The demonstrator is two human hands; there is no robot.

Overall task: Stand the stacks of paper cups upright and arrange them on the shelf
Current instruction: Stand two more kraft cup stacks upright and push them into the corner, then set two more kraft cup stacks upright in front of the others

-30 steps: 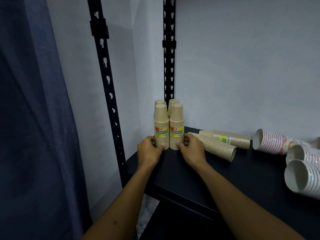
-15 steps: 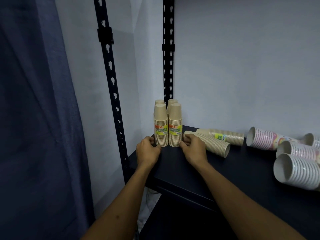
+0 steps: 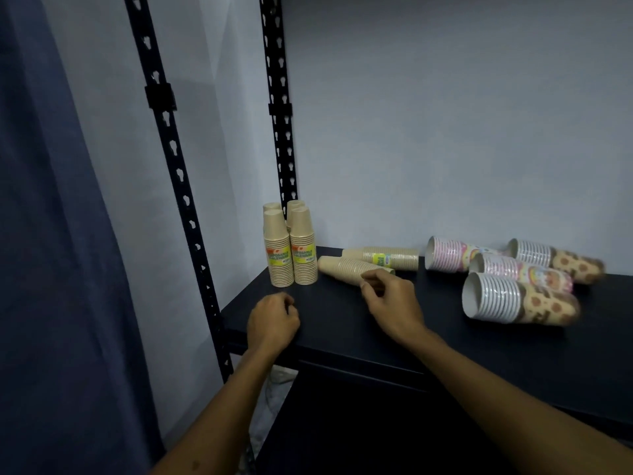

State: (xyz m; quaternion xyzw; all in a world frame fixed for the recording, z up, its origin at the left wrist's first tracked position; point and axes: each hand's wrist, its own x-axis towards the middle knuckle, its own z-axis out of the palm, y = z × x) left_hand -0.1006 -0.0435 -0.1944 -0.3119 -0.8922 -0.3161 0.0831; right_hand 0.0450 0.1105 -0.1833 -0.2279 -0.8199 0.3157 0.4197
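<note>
A curtain (image 3: pixel 51 269) fills the left edge; four tan stacks (image 3: pixel 291 252) are stood upright in the shelf (image 3: pixel 342 334) corner, the rear pair mostly hidden; the left hand (image 3: pixel 272 322) is held over the shelf front, fingers curled on nothing; the right hand (image 3: pixel 390 299) is loosely curled just before a lying tan stack (image 3: pixel 342 267), contact perhaps but unclear; a second (image 3: pixel 387 258) lies behind; four patterned stacks (image 3: pixel 513 282) lie at right, blurred.
</note>
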